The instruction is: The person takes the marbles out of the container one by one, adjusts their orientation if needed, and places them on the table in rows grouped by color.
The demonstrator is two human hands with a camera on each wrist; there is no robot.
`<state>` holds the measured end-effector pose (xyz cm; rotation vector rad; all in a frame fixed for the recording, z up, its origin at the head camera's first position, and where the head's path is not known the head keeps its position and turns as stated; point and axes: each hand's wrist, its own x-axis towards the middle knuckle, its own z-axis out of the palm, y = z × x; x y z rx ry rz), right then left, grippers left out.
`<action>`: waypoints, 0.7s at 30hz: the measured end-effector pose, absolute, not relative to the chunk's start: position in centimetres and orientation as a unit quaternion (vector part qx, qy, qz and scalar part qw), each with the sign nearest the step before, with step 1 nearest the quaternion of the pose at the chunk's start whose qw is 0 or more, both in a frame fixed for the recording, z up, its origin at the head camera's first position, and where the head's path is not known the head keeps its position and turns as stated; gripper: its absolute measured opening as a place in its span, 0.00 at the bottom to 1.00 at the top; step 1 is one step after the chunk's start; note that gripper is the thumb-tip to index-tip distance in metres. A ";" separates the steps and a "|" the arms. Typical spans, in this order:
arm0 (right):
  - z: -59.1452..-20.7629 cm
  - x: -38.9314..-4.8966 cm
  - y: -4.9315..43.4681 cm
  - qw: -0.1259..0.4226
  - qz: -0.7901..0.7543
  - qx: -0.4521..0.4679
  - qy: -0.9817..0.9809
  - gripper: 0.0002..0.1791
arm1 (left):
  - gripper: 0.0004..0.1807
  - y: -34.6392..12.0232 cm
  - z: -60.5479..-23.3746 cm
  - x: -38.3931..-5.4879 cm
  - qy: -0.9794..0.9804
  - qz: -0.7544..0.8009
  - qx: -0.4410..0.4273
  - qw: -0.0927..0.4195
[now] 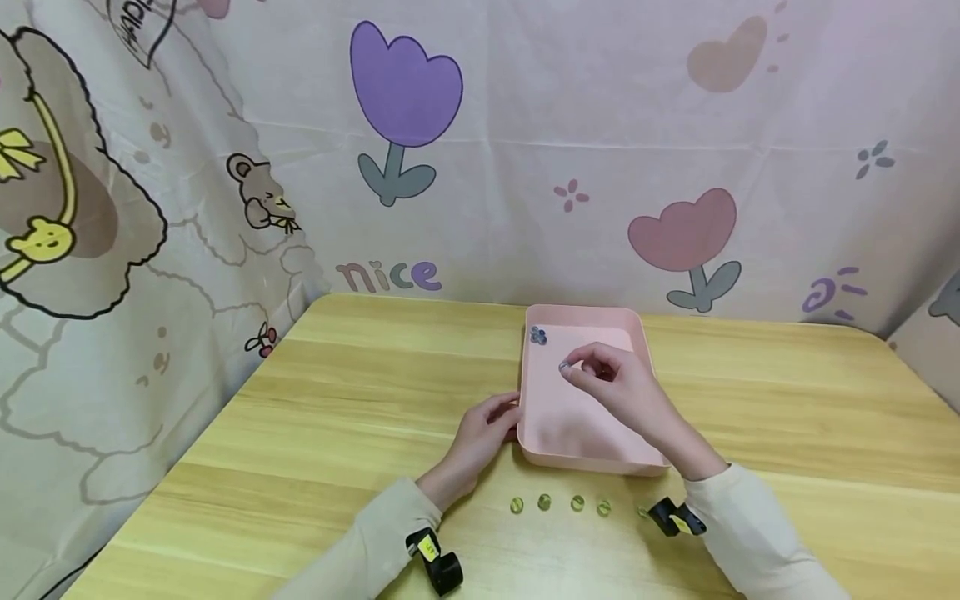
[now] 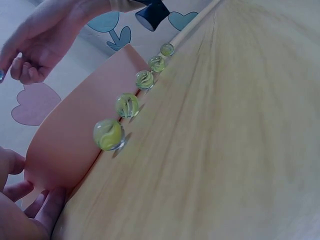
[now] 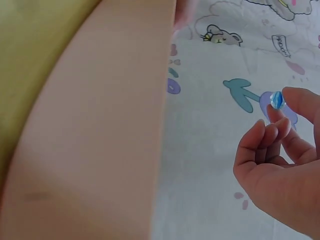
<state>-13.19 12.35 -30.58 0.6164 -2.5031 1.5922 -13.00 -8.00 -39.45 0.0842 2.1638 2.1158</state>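
My right hand pinches a clear glass marble with a blue swirl between thumb and index finger, raised over the pink tray. The other fingers of that hand curl in toward the palm. At the tray's far left corner sits a small cluster of blue marbles. My left hand rests on the table at the tray's left side, its fingertips against the outer wall. In the left wrist view, those fingers touch the wall low down, near the tabletop.
Several yellow-green glass marbles lie in a spaced row on the wooden table, in front of the tray's near edge. The rightmost is partly covered by the right wrist camera. A printed curtain hangs behind the table.
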 end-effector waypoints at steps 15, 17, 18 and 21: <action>-31.6 -12.8 13.3 0.052 0.507 0.188 -0.840 0.07 | 0.20 -8.0 -39.2 -13.2 0.717 0.694 0.024 0.065; -31.8 -12.8 13.3 0.048 0.506 0.193 -0.839 0.06 | 0.20 -8.0 -39.3 -13.2 0.716 0.695 0.024 0.068; -31.9 -12.8 13.2 0.049 0.504 0.194 -0.840 0.06 | 0.20 -8.0 -39.3 -13.1 0.716 0.695 0.024 0.068; -32.1 -12.8 13.2 0.055 0.499 0.195 -0.843 0.06 | 0.21 -8.0 -39.3 -13.1 0.713 0.697 0.026 0.069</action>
